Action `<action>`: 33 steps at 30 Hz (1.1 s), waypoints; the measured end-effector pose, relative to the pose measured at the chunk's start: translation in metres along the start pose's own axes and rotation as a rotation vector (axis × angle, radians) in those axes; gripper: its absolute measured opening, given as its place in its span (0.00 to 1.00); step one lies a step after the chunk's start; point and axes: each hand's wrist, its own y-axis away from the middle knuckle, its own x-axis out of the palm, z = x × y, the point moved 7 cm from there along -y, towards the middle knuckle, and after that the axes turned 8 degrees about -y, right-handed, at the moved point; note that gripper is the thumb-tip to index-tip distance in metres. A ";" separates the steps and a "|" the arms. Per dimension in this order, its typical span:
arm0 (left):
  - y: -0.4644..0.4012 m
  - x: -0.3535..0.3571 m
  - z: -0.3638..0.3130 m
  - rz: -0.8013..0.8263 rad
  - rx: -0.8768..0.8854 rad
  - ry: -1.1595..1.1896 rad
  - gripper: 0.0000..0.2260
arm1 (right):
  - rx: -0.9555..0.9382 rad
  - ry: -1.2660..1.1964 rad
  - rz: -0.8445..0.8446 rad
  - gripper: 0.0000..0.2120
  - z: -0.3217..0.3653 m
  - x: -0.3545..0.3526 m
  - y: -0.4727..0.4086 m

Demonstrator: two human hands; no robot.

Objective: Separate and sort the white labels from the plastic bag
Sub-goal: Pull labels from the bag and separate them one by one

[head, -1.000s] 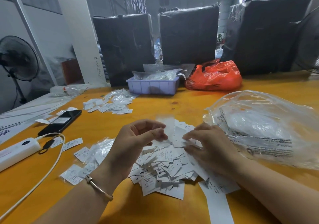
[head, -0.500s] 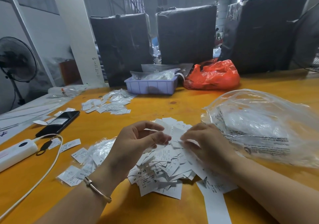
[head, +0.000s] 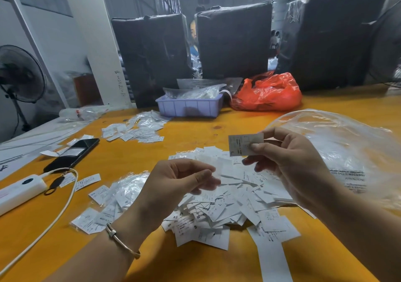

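Lifted off the pile (head: pixel 217 212), right hand (head: pixel 290 164) pinches one label (head: pixel 245 144); left hand (head: pixel 173 184) loosely curled.

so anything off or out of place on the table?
Mildly. A black phone and a white power strip with its cable lie among stray labels at the left. The right hand pinches one label above the heap of labels. Nothing looks damaged.

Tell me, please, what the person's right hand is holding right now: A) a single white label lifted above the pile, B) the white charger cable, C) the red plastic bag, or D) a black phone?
A: the right hand pinches one white label between thumb and fingers, raised above the pile of labels on the table.
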 end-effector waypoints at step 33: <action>0.005 0.006 -0.010 0.083 0.076 0.020 0.09 | -0.326 0.399 0.217 0.01 0.030 0.037 0.027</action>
